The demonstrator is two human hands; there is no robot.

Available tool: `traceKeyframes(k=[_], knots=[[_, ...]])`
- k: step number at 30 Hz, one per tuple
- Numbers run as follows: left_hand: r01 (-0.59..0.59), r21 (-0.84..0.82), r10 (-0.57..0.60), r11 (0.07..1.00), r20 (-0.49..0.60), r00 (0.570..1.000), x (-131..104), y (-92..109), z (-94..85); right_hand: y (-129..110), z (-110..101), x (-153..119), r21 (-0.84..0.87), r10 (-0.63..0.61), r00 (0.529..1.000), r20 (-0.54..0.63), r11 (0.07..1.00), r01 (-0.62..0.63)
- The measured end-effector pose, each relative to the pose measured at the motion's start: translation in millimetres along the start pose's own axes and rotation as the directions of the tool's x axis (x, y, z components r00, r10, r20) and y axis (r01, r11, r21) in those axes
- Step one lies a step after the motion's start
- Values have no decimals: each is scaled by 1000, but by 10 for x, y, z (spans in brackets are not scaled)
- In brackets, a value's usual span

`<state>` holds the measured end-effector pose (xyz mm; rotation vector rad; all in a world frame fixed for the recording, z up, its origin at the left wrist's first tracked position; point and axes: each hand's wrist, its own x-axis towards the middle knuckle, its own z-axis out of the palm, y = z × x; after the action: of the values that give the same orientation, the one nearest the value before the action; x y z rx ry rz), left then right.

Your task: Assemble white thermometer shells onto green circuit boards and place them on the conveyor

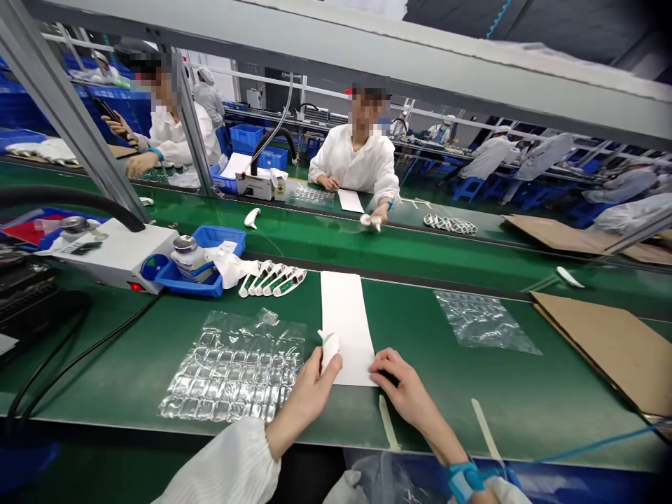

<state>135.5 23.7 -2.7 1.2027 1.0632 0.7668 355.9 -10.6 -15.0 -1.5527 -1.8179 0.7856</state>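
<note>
Clasping one white part [330, 346], left hand [311, 386] faces half-open right hand [403, 388] touching one sheet [345, 308].

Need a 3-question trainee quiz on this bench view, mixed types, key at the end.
1. Which of the wearer's hands holds the small white piece?
2. True or false: the wearer's blue wristband is on the left wrist.
3. The right hand is at a corner of: a) the clear pocketed sheet, b) the white paper, c) the brown cardboard.

Key:
1. The left hand.
2. False; the blue wristband is on the right wrist.
3. b
</note>
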Motion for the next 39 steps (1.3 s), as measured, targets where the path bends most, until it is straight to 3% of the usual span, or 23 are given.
traceKeyframes(k=[8,12,15,17,19,22,28,39], knots=[[10,35,-9,999,-23,1000,12,-64,4,-14,45,46,-100,-8,1000,23,995,10],[10,-7,-10,1000,-32,999,21,-30,32,-82,-39,-57,124,-70,979,-193,988,95],[18,-87,-19,996,-15,1000,-7,100,52,-379,-156,-126,230,-47,950,-310,965,123],[46,-148,-43,988,18,999,-65,204,56,-664,-180,-140,299,-51,975,-217,947,117],[99,-230,-91,968,46,995,-148,276,49,-938,-128,-117,356,-86,996,-15,931,85],[166,-420,-168,892,31,985,-280,290,27,-1191,57,-18,341,-134,976,173,938,68],[211,-509,-240,835,9,971,-439,211,-39,-1210,371,210,188,-115,992,44,977,104],[237,-538,-277,809,6,961,-482,157,-82,-1197,422,267,141,-101,993,68,986,91]])
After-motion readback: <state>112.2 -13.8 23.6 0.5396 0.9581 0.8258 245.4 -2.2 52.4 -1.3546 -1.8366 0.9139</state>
